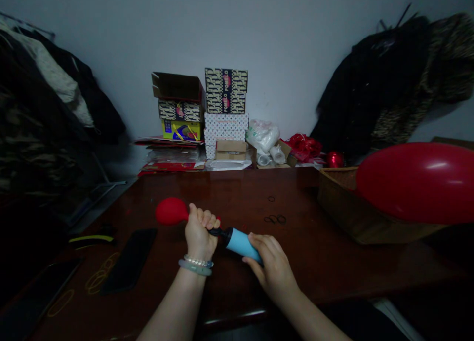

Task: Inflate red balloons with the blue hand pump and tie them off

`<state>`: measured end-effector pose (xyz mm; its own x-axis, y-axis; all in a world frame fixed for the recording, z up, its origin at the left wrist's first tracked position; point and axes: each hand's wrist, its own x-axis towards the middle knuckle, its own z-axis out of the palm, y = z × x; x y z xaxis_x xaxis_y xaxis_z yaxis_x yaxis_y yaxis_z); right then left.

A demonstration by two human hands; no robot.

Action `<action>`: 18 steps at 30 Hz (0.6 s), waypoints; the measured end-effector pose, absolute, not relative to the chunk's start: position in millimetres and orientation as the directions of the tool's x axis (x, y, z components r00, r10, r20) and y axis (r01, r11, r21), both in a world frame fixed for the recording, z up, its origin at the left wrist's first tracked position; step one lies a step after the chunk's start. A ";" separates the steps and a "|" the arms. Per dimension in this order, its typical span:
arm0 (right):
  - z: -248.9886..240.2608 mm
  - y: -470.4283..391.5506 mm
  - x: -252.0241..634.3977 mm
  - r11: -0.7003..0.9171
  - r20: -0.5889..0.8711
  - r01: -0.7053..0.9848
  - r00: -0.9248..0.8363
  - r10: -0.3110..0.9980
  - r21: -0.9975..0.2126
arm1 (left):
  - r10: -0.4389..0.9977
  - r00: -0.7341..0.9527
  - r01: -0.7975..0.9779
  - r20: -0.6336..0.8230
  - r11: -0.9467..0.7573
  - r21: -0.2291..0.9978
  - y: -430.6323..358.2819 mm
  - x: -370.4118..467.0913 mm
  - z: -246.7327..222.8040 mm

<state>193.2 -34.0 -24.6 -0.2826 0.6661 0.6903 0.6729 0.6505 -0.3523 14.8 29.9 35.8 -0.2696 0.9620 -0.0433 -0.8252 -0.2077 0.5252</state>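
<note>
A small, partly inflated red balloon (171,211) sticks out to the left of my left hand (201,232), whose fingers are wrapped round its neck at the black nozzle of a pump. The blue pump (242,245) slants down to the right from that hand. Around its right end my right hand (272,264) is closed, fingers on top and thumb below. Beads and a green bangle circle my left wrist. Below the hands lies the dark, glossy brown table (229,296).
A large red balloon (418,183) rests on a woven basket (355,217) at the right. Black bands (274,219) lie mid-table. At the left are a dark phone-like slab (129,259), yellow bands (98,279) and a yellow-black item (92,240). Stacked boxes (226,129) stand behind.
</note>
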 end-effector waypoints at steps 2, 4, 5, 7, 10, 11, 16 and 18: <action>-24.7 -32.8 193.9 0.648 0.671 0.668 -0.293 0.681 -0.365 | 0.956 -0.290 -0.813 -0.046 -0.220 0.540 29.2 15.9 37.8; -24.8 -30.7 196.1 0.651 0.661 0.666 -0.307 0.685 -0.365 | 0.947 -0.317 -0.804 -0.051 -0.239 0.545 29.7 12.9 40.5; -24.7 -29.5 197.7 0.652 0.658 0.666 -0.313 0.685 -0.362 | 0.942 -0.331 -0.799 -0.050 -0.252 0.546 30.5 9.7 41.8; -23.9 -27.1 201.7 0.651 0.656 0.673 -0.320 0.683 -0.350 | 0.934 -0.354 -0.791 -0.039 -0.277 0.546 32.7 0.4 43.8; -21.4 -24.1 208.8 0.650 0.654 0.685 -0.330 0.680 -0.330 | 0.925 -0.378 -0.789 -0.037 -0.301 0.536 35.7 -17.4 46.6; -20.6 -23.4 210.8 0.650 0.653 0.688 -0.335 0.680 -0.323 | 0.922 -0.385 -0.793 -0.046 -0.305 0.527 36.2 -22.8 47.8; -20.0 -22.7 214.8 0.659 0.660 0.688 -0.346 0.667 -0.306 | 0.919 -0.390 -0.813 -0.066 -0.309 0.494 35.4 -33.0 51.9; -21.1 -23.6 214.4 0.665 0.670 0.684 -0.346 0.657 -0.299 | 0.924 -0.377 -0.820 -0.071 -0.297 0.490 34.9 -30.2 50.9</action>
